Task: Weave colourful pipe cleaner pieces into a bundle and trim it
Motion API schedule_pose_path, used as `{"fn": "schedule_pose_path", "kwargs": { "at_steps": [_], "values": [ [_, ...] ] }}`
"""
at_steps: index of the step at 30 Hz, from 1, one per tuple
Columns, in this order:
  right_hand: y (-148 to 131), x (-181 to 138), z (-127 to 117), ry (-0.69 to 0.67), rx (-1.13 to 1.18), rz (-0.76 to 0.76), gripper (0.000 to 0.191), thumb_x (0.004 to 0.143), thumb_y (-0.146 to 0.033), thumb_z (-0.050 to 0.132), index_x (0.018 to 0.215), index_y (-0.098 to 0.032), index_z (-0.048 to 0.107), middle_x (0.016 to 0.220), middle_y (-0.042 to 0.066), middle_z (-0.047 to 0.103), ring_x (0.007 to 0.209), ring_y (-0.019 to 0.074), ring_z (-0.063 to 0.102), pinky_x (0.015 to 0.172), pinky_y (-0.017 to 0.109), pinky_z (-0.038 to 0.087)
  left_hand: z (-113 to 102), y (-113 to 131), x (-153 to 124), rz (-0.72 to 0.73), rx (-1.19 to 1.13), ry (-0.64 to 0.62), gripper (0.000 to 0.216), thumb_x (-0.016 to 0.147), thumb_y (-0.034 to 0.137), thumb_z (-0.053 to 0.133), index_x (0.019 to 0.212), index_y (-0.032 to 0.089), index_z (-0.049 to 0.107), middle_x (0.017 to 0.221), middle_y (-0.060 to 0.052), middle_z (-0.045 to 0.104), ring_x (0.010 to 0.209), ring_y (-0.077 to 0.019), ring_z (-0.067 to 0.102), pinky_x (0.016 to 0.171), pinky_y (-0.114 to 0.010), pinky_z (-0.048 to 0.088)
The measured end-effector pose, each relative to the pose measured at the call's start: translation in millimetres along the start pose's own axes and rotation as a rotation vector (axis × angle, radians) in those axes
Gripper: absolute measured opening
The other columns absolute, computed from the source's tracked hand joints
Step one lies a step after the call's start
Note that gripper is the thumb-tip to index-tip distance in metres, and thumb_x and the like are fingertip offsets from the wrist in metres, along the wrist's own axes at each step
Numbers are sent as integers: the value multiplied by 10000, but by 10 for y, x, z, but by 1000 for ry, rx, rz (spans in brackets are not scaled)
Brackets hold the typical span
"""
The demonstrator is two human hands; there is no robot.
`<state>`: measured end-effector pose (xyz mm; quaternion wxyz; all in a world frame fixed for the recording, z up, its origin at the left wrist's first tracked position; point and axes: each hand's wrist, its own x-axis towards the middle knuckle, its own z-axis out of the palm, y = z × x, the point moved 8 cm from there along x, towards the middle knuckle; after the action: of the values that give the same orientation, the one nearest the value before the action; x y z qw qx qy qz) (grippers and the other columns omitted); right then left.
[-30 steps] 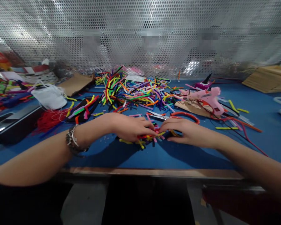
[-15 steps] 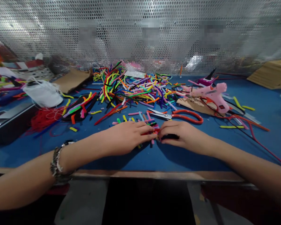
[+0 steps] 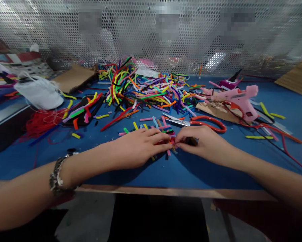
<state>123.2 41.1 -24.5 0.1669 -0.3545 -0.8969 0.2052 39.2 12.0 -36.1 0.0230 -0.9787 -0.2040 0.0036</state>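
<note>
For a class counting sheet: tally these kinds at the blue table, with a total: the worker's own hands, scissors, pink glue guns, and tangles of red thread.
Hands: 2 (left hand, right hand)
Scissors: 1
Pink glue gun: 1
Tangle of red thread: 1
Total: 5
</note>
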Motion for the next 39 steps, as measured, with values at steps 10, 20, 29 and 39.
{"fn": "schedule_pose_path", "kwargs": {
  "at_steps": [10, 20, 29, 39],
  "values": [
    [67, 67, 32, -18, -71, 131, 94, 736, -144, 520, 645, -150, 546, 564, -26, 569, 487, 63, 480, 480, 171, 349, -19, 2, -18, 24, -23, 58, 381, 851, 102, 355, 1210, 177, 459, 1258, -62, 469, 1141, -215, 412, 949, -360, 349],
    [113, 71, 42, -12, -24, 141, 22, 737, -138, 545, 742, -159, 544, 570, -43, 560, 502, 65, 505, 483, 165, 367, -2, -12, -23, 21, -21, 70, 386, 852, 102, 348, 1214, 185, 454, 1270, -58, 457, 1141, -219, 408, 943, -368, 355],
    [63, 12, -7, -20, 9, 43, 76, 763, -153, 534, 745, -177, 604, 692, -10, 643, 600, 84, 564, 567, 178, 413, 27, -30, -36, 27, -59, 75, 394, 863, 114, 334, 1238, 198, 420, 1284, -58, 441, 1142, -219, 403, 936, -381, 359],
    [-85, -90, 70, 33, -208, -175, 222, 863, -189, 398, 811, -159, 612, 782, 50, 615, 702, 117, 570, 639, 220, 439, 8, -29, -35, 38, -60, 127, 367, 860, 113, 357, 1208, 174, 456, 1266, -61, 465, 1145, -191, 418, 975, -347, 335]
  ]
}}
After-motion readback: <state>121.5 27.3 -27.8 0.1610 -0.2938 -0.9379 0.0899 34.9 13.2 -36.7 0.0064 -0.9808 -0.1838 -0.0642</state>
